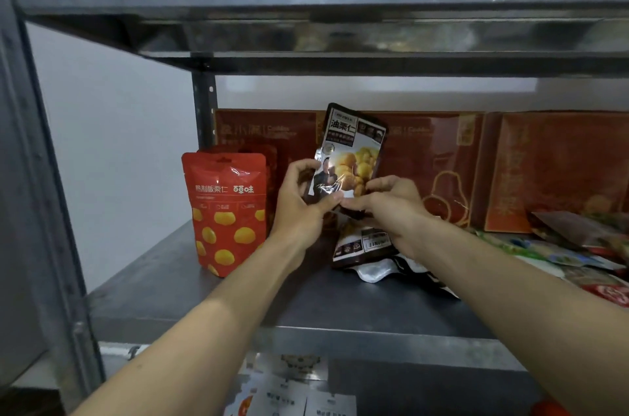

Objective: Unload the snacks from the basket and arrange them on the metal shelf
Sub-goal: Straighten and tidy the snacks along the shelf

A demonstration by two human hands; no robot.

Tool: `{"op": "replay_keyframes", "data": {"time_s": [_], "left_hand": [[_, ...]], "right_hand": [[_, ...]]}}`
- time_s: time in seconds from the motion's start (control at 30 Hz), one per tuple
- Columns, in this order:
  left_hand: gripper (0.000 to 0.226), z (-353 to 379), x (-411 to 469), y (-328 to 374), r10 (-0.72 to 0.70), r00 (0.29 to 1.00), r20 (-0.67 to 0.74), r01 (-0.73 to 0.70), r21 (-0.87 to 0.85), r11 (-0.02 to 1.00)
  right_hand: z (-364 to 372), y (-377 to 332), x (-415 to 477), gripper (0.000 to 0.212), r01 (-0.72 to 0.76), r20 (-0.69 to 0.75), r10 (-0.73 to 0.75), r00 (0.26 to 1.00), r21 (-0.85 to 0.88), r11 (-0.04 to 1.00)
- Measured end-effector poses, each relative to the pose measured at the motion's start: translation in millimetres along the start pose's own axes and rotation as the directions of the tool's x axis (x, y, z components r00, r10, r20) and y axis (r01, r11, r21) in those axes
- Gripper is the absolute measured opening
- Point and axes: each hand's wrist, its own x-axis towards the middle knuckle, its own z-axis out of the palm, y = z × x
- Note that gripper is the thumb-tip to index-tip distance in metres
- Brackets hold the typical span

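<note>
A pale wall (112, 116) fills the view at nine o'clock. Toward the back, from twelve round to three o'clock, dark red cartons (439, 143) stand upright side by side, an orange-red carton (558, 170) at the three o'clock end. At six o'clock, lower down, white printed sheets or packets (292, 398) lie flat, too blurred to tell which.

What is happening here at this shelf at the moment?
A person is stocking a grey metal shelf. The left hand and the right hand pinch the lower part of a dark glossy chestnut pouch, held nearly upright above the shelf board. To its left stand red chestnut pouches, similar dark pouches lie flat below the right hand, and red cardboard boxes line the back.
</note>
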Motion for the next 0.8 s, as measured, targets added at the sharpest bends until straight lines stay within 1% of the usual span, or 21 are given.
{"op": "replay_keyframes", "data": {"time_s": [0.13, 0.2, 0.3, 0.4, 0.5, 0.67, 0.73, 0.8], "left_hand": [[0.074, -6, 13, -21, 0.009, 1.000, -0.012, -0.007, 0.106, 0.994], [0.081, -8, 15, -33, -0.026, 1.000, -0.012, 0.027, 0.125, 0.992], [0.094, -9, 16, -51, -0.072, 0.997, 0.003, 0.071, 0.136, 0.988], [0.089, -12, 17, -64, -0.082, 0.997, -0.014, 0.083, 0.188, 0.979], [0.086, -14, 19, -72, -0.094, 0.995, -0.041, 0.101, 0.228, 0.968], [0.088, -16, 23, -78, -0.103, 0.994, -0.031, 0.108, 0.254, 0.961], [0.087, -17, 24, -80, -0.115, 0.993, -0.042, 0.122, 0.259, 0.958], [0.083, -17, 25, -79, -0.133, 0.989, -0.063, 0.145, 0.248, 0.958]], "right_hand": [[11, 3, 23, 0.040, -0.025, 0.026, 0.029, 0.999, -0.148, 0.989], [17, 5, 33, 0.036, -0.034, 0.044, 0.044, 0.998, -0.212, 0.977], [23, 13, 44, 0.035, -0.011, 0.070, 0.032, 0.997, -0.293, 0.956], [28, 22, 54, 0.034, 0.029, 0.076, 0.003, 0.997, -0.419, 0.907], [31, 26, 59, 0.030, 0.080, 0.124, -0.014, 0.992, -0.549, 0.832], [27, 25, 53, 0.034, 0.146, 0.198, -0.010, 0.980, -0.687, 0.711], [24, 24, 50, 0.036, 0.165, 0.214, -0.002, 0.977, -0.744, 0.647], [20, 24, 46, 0.039, 0.178, 0.225, 0.001, 0.974, -0.775, 0.607]]}}
